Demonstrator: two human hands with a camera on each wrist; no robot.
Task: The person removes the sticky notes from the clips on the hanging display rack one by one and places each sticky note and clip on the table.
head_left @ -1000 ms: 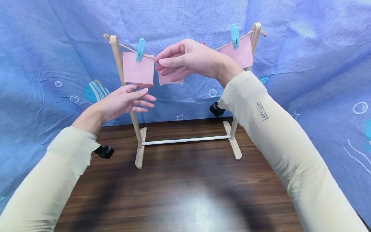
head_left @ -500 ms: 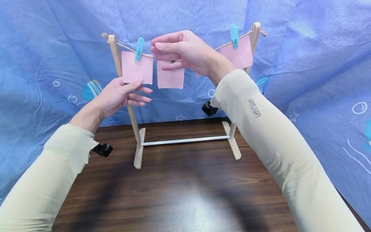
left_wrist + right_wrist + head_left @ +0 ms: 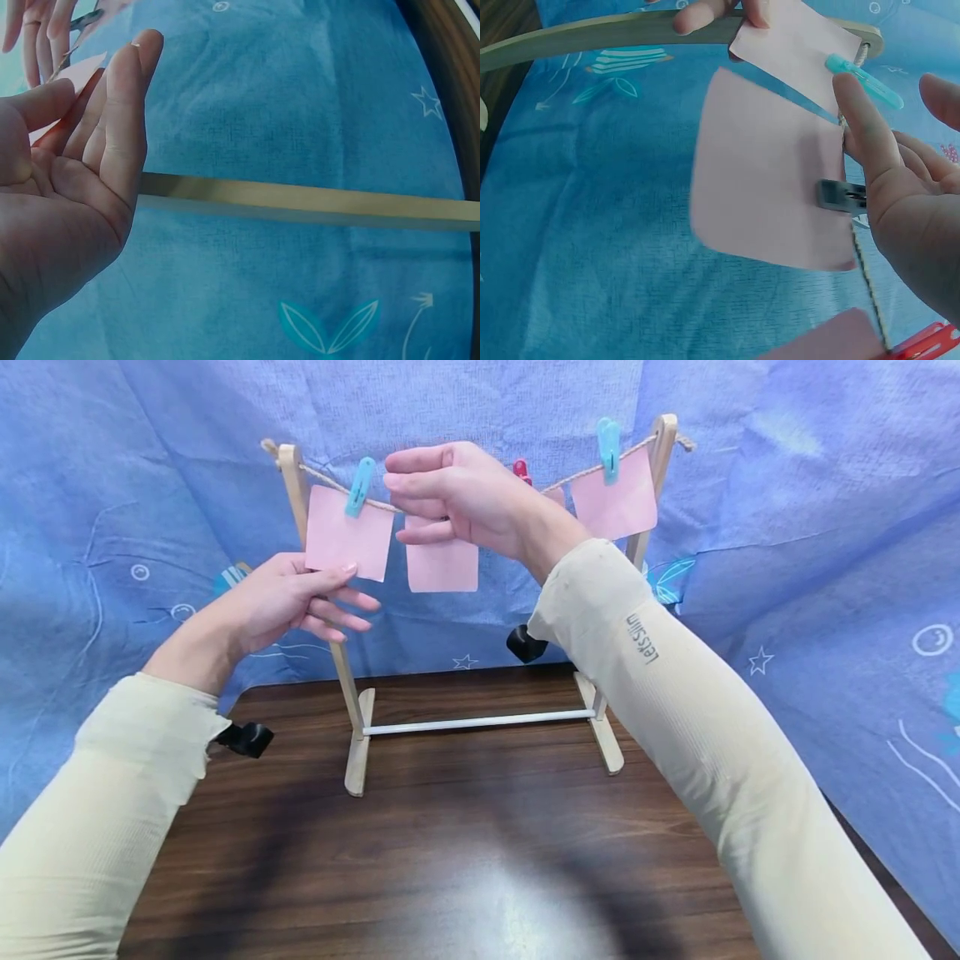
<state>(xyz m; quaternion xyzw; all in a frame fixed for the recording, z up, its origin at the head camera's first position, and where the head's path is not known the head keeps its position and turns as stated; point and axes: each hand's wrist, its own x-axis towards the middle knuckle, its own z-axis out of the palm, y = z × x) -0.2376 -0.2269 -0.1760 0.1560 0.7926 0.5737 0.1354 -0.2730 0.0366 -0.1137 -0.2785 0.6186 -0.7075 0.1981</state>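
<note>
Pink paper square [image 3: 347, 539] hangs near the left end of the rope [image 3: 322, 478], its top edge secured by a teal clothespin [image 3: 360, 487], which presumably keeps it suspended from the wooden stand [image 3: 294, 485]. The left hand [image 3: 273, 597] pinches its lower edge between thumb and fingers, apparently to steady it; the right hand [image 3: 468, 497], fingers extended and holding nothing, is positioned before a second paper square [image 3: 444, 570]. No container is visible.

The papers [image 3: 347, 533] in the upper half are pink, two clips [image 3: 360, 487] turquoise, another clip [image 3: 522, 470] red. The cloth [image 3: 817, 485] is blue, with white stars and circles. The table [image 3: 420, 860], at lower middle, is dark brown; the sleeves [image 3: 682, 702] are cream.
</note>
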